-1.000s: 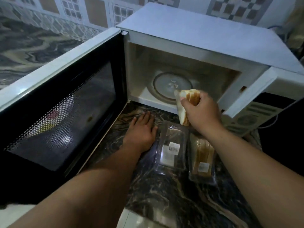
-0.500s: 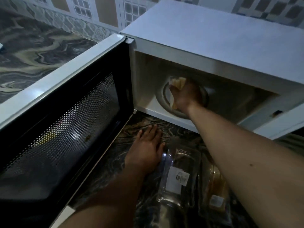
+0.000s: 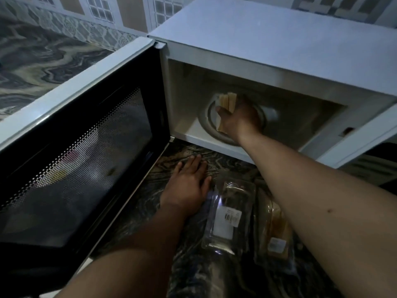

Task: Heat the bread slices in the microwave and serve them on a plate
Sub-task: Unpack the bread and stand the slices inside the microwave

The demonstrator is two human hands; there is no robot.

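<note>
The right hand (image 3: 237, 121) is reaching deep into the cavity of the white box-shaped microwave (image 3: 268, 46), its fingers wrapped around a small stack of pale, tan-crusted bread slices (image 3: 227, 102). The slices are standing on edge in the grip, directly over the round glass turntable (image 3: 209, 125) on the cavity floor; in this dim light it is hard to tell whether their lower edges are already touching the glass or sitting just above it. The microwave's black-framed door with its dotted mesh window (image 3: 86, 160) is hanging wide open to the left.

The left hand (image 3: 189, 181) is lying flat and open, palm down with fingers spread, on the dark veined marble countertop (image 3: 150, 214) just in front of the cavity opening, gripping nothing. Just beside that hand, to its right, a clear plastic bread package with a white barcode label (image 3: 227, 216) is lying on the counter. Beside it, partly hidden under the right forearm, a second clear package holding more tan slices (image 3: 276, 231) is resting on the same surface. Patterned wall tiles (image 3: 103, 16) are running behind the counter.
</note>
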